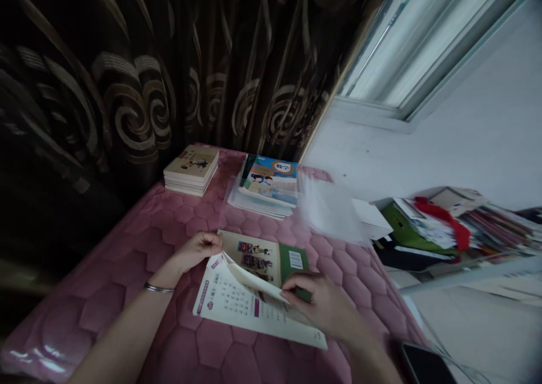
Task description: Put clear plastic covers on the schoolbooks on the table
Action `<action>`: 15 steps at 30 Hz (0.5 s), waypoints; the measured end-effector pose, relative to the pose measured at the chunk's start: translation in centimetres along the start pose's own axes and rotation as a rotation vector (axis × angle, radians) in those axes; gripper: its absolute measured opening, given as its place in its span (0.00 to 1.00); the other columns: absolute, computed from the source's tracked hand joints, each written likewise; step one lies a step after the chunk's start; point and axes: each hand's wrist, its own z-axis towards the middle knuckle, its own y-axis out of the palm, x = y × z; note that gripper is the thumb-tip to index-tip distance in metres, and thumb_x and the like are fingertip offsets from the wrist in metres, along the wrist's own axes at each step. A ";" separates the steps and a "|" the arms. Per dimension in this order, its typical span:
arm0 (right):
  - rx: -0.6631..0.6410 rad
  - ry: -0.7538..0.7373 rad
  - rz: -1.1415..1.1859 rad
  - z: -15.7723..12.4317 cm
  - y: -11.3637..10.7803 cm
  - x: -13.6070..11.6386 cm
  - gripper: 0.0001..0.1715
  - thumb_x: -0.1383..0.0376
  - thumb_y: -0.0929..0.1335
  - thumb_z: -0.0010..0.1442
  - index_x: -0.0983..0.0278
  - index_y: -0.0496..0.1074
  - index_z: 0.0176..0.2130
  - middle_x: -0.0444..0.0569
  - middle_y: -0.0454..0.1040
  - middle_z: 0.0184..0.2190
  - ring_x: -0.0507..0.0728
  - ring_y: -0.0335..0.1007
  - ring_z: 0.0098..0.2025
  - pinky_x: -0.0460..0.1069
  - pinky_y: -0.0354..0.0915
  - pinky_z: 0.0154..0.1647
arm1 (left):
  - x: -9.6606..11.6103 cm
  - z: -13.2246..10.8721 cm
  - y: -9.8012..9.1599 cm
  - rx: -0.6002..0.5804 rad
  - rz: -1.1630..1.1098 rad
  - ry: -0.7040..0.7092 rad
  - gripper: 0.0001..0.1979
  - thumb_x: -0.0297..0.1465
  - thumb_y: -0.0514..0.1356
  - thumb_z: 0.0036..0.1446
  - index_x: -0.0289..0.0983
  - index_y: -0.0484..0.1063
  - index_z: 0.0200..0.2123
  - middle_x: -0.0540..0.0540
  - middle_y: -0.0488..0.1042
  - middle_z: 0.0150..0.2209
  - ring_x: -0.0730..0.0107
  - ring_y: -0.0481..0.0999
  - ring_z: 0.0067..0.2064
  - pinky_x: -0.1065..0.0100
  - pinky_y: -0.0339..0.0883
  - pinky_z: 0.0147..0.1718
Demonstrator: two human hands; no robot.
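A thin paper book (228, 299) lies aslant on the pink table, with a page of printed Chinese characters facing up. Its cover (256, 254), with small coloured pictures and a green strip bearing a barcode, is partly lifted and curls over that page. My left hand (206, 245), a metal bangle on its wrist, pinches the cover's far left corner. Fingers of my right hand (315, 299) are closed on the cover's near edge at the right, hiding part of the green strip.
Behind stand a stack of tan booklets (192, 162) and a pile of books topped by a blue mathematics book (271, 180). Clear plastic sleeves (332, 206) lie to the right. A phone (425, 364) sits near right; a cluttered shelf (478, 265) adjoins the table. Dark curtains (190, 62) hang behind.
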 end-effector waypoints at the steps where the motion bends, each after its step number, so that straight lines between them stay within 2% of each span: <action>1: 0.056 -0.009 -0.054 0.1 0.4 -0.4 0.07 0.66 0.67 0.60 0.57 0.77 0.35 0.43 0.80 0.34 0.55 0.75 0.36 0.48 0.66 0.36 | 0.0 0.0 0.0 0.011 0.007 0.001 0.27 0.52 0.68 0.38 0.36 0.62 0.16 0.56 0.59 0.18 0.78 0.56 0.23 0.72 0.49 0.24; 4: 0.260 -0.152 -0.260 0.8 2.4 -2.1 0.16 0.70 0.67 0.60 0.57 0.74 0.46 0.46 0.79 0.39 0.57 0.74 0.39 0.50 0.66 0.39 | 0.1 0.1 0.1 0.021 -0.004 -0.009 0.30 0.55 0.68 0.36 0.36 0.61 0.16 0.56 0.58 0.18 0.78 0.55 0.23 0.71 0.49 0.25; 7: 0.431 -0.347 -0.430 1.8 4.9 -3.9 0.21 0.70 0.68 0.60 0.58 0.71 0.53 0.48 0.78 0.38 0.58 0.73 0.38 0.53 0.65 0.39 | 0.0 0.2 0.2 -0.001 -0.015 -0.016 0.30 0.55 0.69 0.35 0.36 0.61 0.16 0.56 0.60 0.19 0.77 0.56 0.24 0.71 0.49 0.26; 11: 0.563 -0.411 -0.515 3.4 7.0 -5.7 0.19 0.67 0.70 0.61 0.57 0.72 0.52 0.48 0.76 0.37 0.58 0.70 0.37 0.53 0.62 0.38 | -0.1 0.1 0.2 -0.035 -0.024 -0.001 0.30 0.52 0.70 0.33 0.36 0.59 0.15 0.56 0.59 0.18 0.77 0.57 0.24 0.72 0.49 0.26; 15: 0.614 -0.430 -0.542 4.5 7.5 -6.2 0.13 0.68 0.69 0.62 0.58 0.75 0.47 0.48 0.75 0.37 0.56 0.69 0.36 0.53 0.60 0.38 | 0.0 -0.1 0.3 -0.043 -0.077 0.001 0.31 0.53 0.71 0.32 0.36 0.59 0.16 0.56 0.59 0.19 0.77 0.57 0.24 0.73 0.50 0.26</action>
